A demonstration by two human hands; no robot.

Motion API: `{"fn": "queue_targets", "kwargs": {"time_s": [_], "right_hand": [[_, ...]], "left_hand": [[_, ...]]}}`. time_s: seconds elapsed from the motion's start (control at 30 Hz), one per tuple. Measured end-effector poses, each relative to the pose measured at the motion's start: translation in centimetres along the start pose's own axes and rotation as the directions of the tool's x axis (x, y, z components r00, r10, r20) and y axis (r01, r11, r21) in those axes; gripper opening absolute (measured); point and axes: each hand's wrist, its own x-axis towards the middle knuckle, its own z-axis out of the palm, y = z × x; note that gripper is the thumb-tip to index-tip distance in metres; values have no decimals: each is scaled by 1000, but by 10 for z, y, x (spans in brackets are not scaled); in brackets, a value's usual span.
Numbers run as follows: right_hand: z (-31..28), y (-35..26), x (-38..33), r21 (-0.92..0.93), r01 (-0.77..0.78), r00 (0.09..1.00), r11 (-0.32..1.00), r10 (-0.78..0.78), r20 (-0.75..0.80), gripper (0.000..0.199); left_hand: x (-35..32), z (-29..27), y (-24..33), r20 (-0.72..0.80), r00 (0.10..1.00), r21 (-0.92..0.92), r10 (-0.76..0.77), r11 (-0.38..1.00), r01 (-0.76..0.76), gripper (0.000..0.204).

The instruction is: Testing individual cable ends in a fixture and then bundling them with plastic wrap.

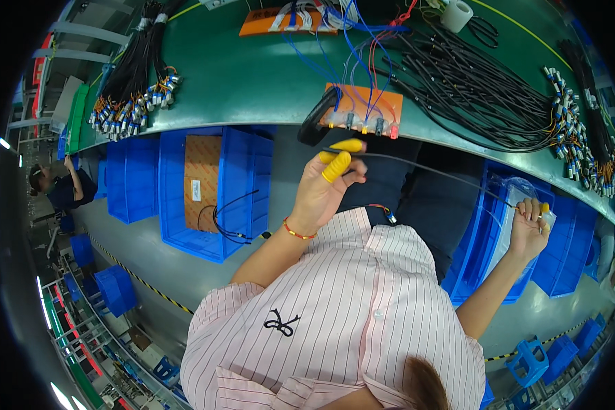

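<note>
A thin black cable [430,165] stretches in front of me between my two hands. My left hand [321,190], with yellow finger cots on thumb and index finger, pinches it near its left end, just below the table edge. Off to the right, my right hand [528,229] is closed on the other end, whose tip is mostly hidden by the fingers. An orange board [365,108] with small sockets and blue and red wires sits at the table edge, above my left hand. Beside it is a black ring-shaped object [318,115]. A small connector with coloured wires [391,217] lies on my lap.
Black cables with metal connectors [485,85] are heaped on the green table [232,85], with another bundle [133,89] at left. A second orange board [253,26] and a white roll [456,15] are at the back. Blue bins [249,184] stand below; a person [68,186] is far left.
</note>
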Motion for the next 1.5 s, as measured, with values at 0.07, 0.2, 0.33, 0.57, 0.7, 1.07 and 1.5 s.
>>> {"fn": "queue_targets", "kwargs": {"time_s": [0.07,0.2,0.33,0.57,0.7,1.07,1.5], "right_hand": [[-10,1,-2,-51,20,1000,998,-21,-11,18],[-6,8,-5,-111,-2,996,994,-8,-88,15],[-8,23,-5,-197,-12,1000,980,7,-29,13],[-11,32,3,-302,-34,999,953,24,-38,11],[-14,38,5,-333,-56,997,941,73,37,10],[-13,45,11,-329,-121,990,936,139,31,9],[-11,51,17,-316,-124,992,941,126,-16,35]], "left_hand": [[1,10,0,-20,1000,-37,11,999,-11,36],[2,2,-4,102,994,25,-31,999,28,36],[4,-2,-5,112,991,26,-73,997,70,35],[4,2,-4,85,990,96,-114,990,105,36],[8,0,-7,72,990,195,-119,975,103,33],[18,6,-5,-22,990,290,-142,946,142,28],[18,11,9,-36,979,138,-202,969,205,26]]}}
